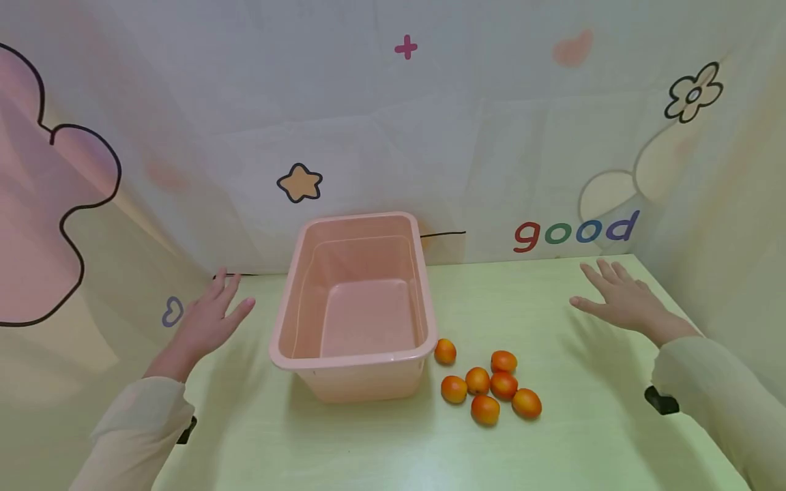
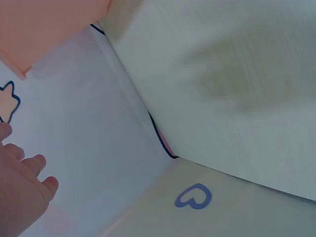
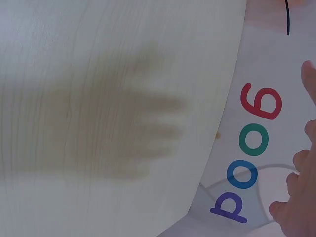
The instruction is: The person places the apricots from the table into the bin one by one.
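Basin (image 1: 367, 317) and fruits (image 1: 504, 385) share the table (image 1: 368, 447): one pink basin left of centre, seven orange-red fruits just right of it.

At the far left, the left hand (image 1: 211, 320) hangs in the air near the table's left edge, holding nothing, thumb and visible fingers apart. The left wrist view adds the table's back left corner up close, a blue heart (image 2: 193, 196) on the curtain (image 2: 113, 128) beside it, and part of the basin at upper left. A narrow strip of tabletop lies between this hand and the basin.

The basin's far end is near the back edge, below one star (image 1: 299, 183). Only the head view shows its inside and all seven fruits. One fruit is just beside the basin's near right corner, and I cannot tell whether they touch; six cluster nearer the front.

A wider stretch of tabletop separates the fruits from the right hand (image 1: 620, 300), which hangs over the table's right side with spread fingers, gripping nothing. The right wrist view shows its splayed shadow (image 3: 113, 118) more clearly, beside four coloured letters (image 3: 254, 139) beyond the table edge.
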The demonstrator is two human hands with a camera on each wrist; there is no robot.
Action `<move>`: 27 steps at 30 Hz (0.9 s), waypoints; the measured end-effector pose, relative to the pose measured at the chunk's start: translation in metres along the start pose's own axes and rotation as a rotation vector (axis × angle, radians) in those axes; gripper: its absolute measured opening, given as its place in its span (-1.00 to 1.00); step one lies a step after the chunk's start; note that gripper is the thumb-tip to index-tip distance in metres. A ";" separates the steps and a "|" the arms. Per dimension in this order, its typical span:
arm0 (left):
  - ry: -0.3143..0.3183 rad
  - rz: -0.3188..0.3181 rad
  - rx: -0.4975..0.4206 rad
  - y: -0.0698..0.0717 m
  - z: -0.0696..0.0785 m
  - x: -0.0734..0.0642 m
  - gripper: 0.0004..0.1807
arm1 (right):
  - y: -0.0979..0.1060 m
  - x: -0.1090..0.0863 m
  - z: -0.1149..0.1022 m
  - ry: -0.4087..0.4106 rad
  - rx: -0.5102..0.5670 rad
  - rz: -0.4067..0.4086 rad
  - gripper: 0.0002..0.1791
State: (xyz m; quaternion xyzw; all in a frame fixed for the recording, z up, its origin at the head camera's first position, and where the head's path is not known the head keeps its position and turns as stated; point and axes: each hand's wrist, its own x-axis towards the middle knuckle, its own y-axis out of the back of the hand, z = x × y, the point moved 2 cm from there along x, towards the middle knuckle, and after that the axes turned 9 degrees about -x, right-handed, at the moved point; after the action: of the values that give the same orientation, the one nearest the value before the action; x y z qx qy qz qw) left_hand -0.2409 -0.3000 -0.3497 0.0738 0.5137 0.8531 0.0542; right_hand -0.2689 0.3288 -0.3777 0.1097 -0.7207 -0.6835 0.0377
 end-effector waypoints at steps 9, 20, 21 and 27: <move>-0.135 0.013 -0.029 -0.004 0.030 0.004 -0.20 | -0.002 0.002 -0.022 0.083 0.003 0.028 -0.01; -0.201 0.005 -0.008 -0.013 0.053 0.008 -0.32 | -0.013 0.003 -0.053 0.135 0.101 -0.030 0.03; -0.204 0.005 -0.005 -0.013 0.054 0.008 -0.32 | -0.015 0.003 -0.055 0.144 0.105 -0.032 0.03; -0.234 0.010 0.021 -0.017 0.055 0.008 -0.36 | -0.027 0.003 -0.070 0.196 0.149 -0.061 -0.08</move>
State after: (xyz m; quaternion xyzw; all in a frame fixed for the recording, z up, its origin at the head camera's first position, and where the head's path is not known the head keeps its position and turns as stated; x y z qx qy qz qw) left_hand -0.2385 -0.2430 -0.3392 0.1759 0.5122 0.8336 0.1090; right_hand -0.2549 0.2581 -0.4009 0.2002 -0.7586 -0.6150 0.0788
